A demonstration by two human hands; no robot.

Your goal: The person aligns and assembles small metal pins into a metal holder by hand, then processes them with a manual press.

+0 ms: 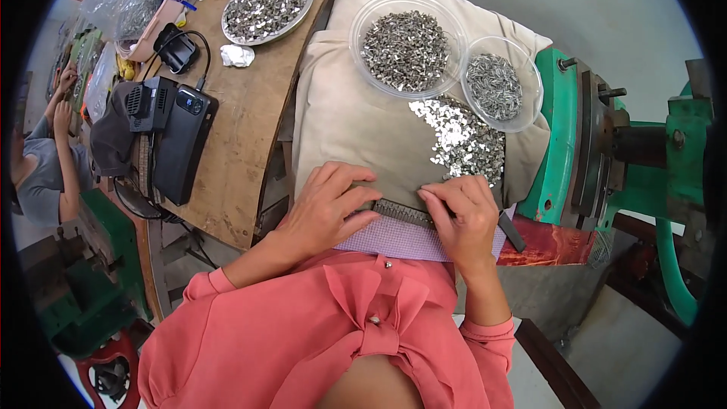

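Note:
A dark, narrow metal bar (403, 212) with a row of small slots lies crosswise in front of me, over a purple checked cloth (401, 238). The curled fingers and thumb of my left hand (329, 201) close on its left end. Over its right end, my right hand (463, 216) is closed in a pinch; whatever the fingertips hold is too small to make out. Beyond the right hand, small shiny metal pieces (466, 140) lie loose on a beige cloth (341, 113). A second dark flat bar (512, 232) sticks out beside my right wrist.
Behind the loose pieces stand a large clear tub (356, 49) of metal pieces and a smaller one (536, 110) of thin pins. Green machinery (556, 136) borders the right. On the left wooden table (242, 129) are a filled plate (307, 11) and a black power bank (184, 144). Another person (53, 170) sits far left.

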